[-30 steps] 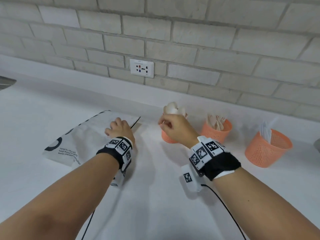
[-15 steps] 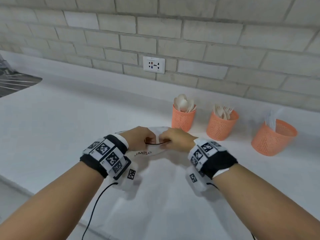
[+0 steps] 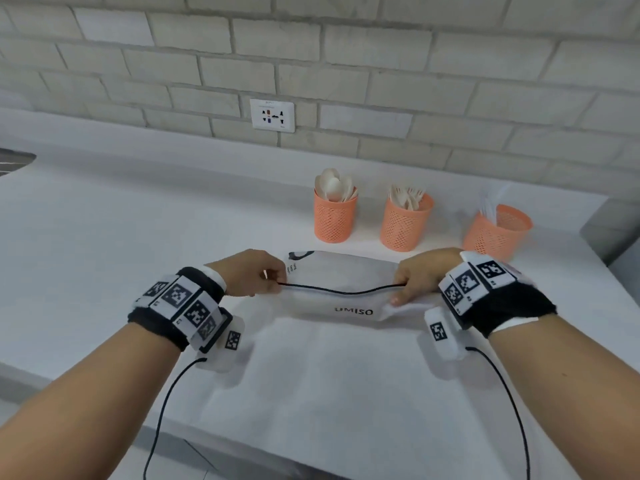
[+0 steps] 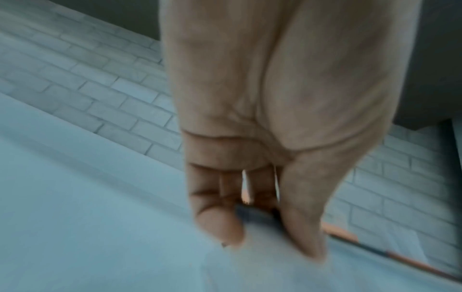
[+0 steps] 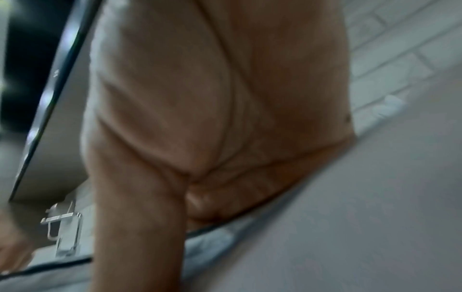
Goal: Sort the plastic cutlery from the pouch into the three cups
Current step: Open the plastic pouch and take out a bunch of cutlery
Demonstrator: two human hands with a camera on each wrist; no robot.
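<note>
White flat fabric pouch (image 3: 341,289) with a black-trimmed mouth and "UMISO" print lies on the white countertop (image 3: 104,237), near the middle, well short of the front edge. Left hand (image 3: 247,273) pinches the left end of the black rim; right hand (image 3: 420,277) pinches the right end, thumb pressed on the lower flap. The rim is stretched between them, sagging slightly in the middle (mouth looks nearly closed from the head view; contents cannot be made out).

Three orange perforated plastic cups stand in a row behind the pouch, toward the counter's back edge:
- left cup (image 3: 335,220), holding white plastic spoons (image 3: 334,185)
- middle cup (image 3: 405,225), holding white plastic forks (image 3: 408,197)
- right cup (image 3: 495,233), holding white pieces that are too blurred to identify

Cups are apart from each other and from the pouch.

Wrist views are blurred: each shows curled fingers (image 4: 217,223) closed on pale fabric and a dark trim line (image 5: 50,264).

White wall socket (image 3: 272,115) in the grey brick wall above the counter.
</note>
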